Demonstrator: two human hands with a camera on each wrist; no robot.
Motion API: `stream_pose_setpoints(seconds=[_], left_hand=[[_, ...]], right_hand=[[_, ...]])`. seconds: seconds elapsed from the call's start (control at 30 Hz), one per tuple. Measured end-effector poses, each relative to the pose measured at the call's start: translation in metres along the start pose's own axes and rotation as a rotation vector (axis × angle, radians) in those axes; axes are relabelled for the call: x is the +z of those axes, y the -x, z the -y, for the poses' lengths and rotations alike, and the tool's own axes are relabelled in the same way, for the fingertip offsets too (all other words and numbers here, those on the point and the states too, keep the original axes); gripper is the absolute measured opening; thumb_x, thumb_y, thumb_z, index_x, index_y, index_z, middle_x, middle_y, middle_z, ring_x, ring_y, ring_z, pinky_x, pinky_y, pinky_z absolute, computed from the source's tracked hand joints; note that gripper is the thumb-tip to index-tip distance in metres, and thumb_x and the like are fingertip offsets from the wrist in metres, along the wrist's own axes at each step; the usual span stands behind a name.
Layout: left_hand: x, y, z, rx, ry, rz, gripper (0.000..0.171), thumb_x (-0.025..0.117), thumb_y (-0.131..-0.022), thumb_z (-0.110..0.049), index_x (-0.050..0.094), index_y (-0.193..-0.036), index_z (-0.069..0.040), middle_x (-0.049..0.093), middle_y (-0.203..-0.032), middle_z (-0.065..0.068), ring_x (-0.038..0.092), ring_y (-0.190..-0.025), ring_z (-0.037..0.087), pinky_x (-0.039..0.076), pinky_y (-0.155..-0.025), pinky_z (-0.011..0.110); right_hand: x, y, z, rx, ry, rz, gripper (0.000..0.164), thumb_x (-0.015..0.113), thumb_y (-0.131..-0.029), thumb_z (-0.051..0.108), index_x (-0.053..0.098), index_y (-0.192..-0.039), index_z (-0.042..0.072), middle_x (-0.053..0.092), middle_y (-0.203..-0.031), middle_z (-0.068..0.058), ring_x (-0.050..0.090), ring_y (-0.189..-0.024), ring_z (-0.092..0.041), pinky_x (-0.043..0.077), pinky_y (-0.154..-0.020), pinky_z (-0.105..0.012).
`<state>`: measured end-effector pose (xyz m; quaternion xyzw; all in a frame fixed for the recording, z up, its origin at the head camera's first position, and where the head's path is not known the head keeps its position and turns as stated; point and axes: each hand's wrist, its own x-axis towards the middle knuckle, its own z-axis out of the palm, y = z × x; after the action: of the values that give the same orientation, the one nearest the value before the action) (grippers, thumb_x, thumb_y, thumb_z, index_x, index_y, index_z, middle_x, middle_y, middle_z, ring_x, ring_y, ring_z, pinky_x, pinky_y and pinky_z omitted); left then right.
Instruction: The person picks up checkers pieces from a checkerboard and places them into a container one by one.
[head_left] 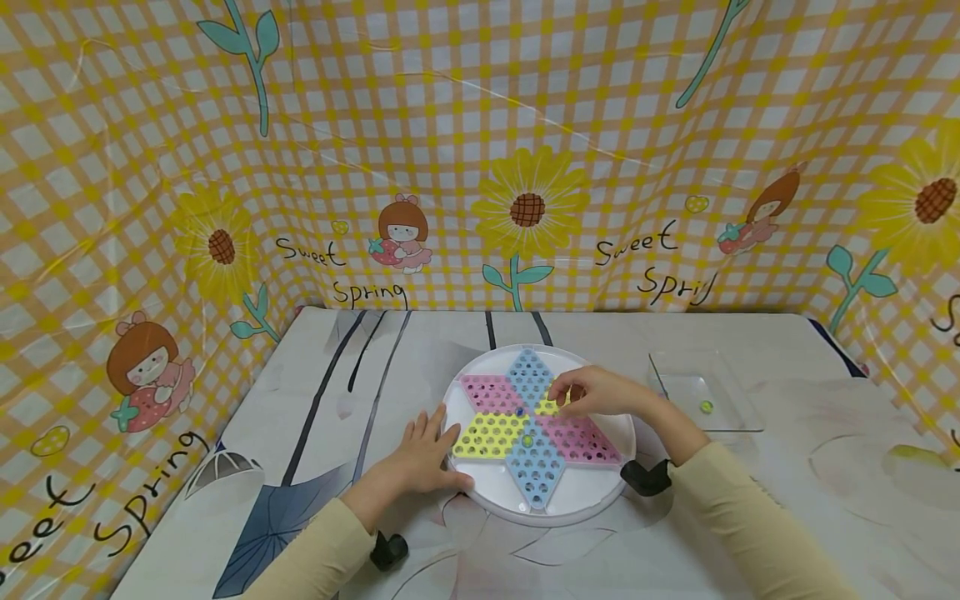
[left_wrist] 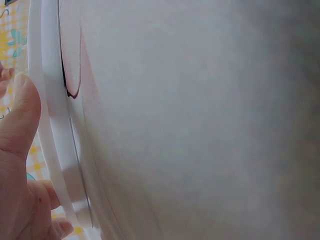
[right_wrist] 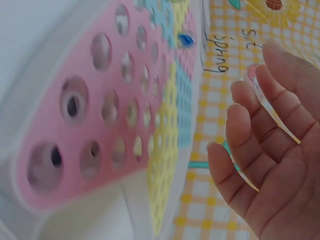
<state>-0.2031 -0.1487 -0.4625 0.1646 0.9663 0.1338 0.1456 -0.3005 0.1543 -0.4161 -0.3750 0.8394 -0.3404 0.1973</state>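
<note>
A round white Chinese checkers board [head_left: 480,487] with a pink, yellow and blue star of holes lies on the table. One blue marble [head_left: 520,412] sits near the star's centre. A greenish marble [head_left: 527,441] lies in the near blue section. My left hand [head_left: 420,458] rests at the board's left rim, fingers spread and thumb along the near edge. Over the yellow point on the right is my right hand [head_left: 596,392]. In the right wrist view its fingers [right_wrist: 239,122] bend loosely above the board, and no marble shows between them.
A clear square tray [head_left: 742,421] stands right of the board, with a yellow-green marble [head_left: 707,407] inside. The tablecloth [head_left: 300,492] has dark printed lines. A checked yellow curtain [head_left: 450,100] surrounds the table at the back and sides.
</note>
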Motion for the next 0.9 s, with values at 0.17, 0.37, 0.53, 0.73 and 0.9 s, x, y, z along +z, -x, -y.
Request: stream_pose_setpoints(seconds=[0.17, 0.37, 0.53, 0.73, 0.9], left_hand=[[0.000, 0.000, 0.000, -0.002, 0.013, 0.000, 0.091, 0.059, -0.077, -0.060, 0.028, -0.143, -0.005, 0.003, -0.152, 0.021, 0.003, -0.136, 0.047, 0.009, -0.109, 0.055], [0.001, -0.001, 0.000, -0.006, 0.013, 0.003, 0.092, 0.059, -0.077, -0.060, 0.028, -0.144, -0.006, 0.002, -0.152, 0.021, 0.002, -0.136, 0.047, 0.008, -0.109, 0.055], [0.001, -0.001, 0.001, -0.004, 0.014, 0.001, 0.091, 0.060, -0.077, -0.059, 0.028, -0.143, -0.006, 0.002, -0.152, 0.021, 0.003, -0.136, 0.047, 0.008, -0.109, 0.056], [0.000, 0.000, 0.001, 0.003, 0.020, -0.003, 0.091, 0.061, -0.077, -0.058, 0.029, -0.143, -0.004, 0.003, -0.152, 0.022, 0.003, -0.135, 0.048, 0.009, -0.109, 0.056], [0.000, 0.001, 0.000, 0.003, 0.023, -0.004, 0.091, 0.061, -0.077, -0.058, 0.029, -0.143, -0.004, 0.004, -0.151, 0.022, 0.004, -0.135, 0.048, 0.009, -0.108, 0.056]], right_hand=[[0.010, -0.006, 0.004, 0.016, -0.016, 0.024, 0.022, 0.067, -0.082, 0.014, 0.063, -0.099, 0.002, 0.060, -0.085, 0.000, 0.051, -0.073, -0.014, 0.044, -0.064, -0.022], [0.022, -0.012, 0.007, 0.007, 0.008, 0.053, 0.021, 0.068, -0.081, 0.014, 0.063, -0.098, 0.003, 0.058, -0.082, 0.004, 0.049, -0.072, -0.011, 0.043, -0.063, -0.021], [0.030, -0.017, 0.009, 0.021, 0.023, 0.063, 0.020, 0.069, -0.080, 0.011, 0.064, -0.098, 0.005, 0.056, -0.080, 0.004, 0.049, -0.073, -0.010, 0.045, -0.067, -0.020], [0.037, -0.021, 0.009, 0.054, 0.021, 0.080, 0.019, 0.070, -0.078, 0.010, 0.064, -0.096, 0.006, 0.055, -0.077, 0.004, 0.048, -0.072, -0.010, 0.043, -0.066, -0.021], [0.042, -0.023, 0.010, 0.070, 0.042, 0.086, 0.015, 0.070, -0.078, 0.011, 0.065, -0.092, 0.010, 0.054, -0.075, 0.005, 0.047, -0.072, -0.010, 0.043, -0.067, -0.021]])
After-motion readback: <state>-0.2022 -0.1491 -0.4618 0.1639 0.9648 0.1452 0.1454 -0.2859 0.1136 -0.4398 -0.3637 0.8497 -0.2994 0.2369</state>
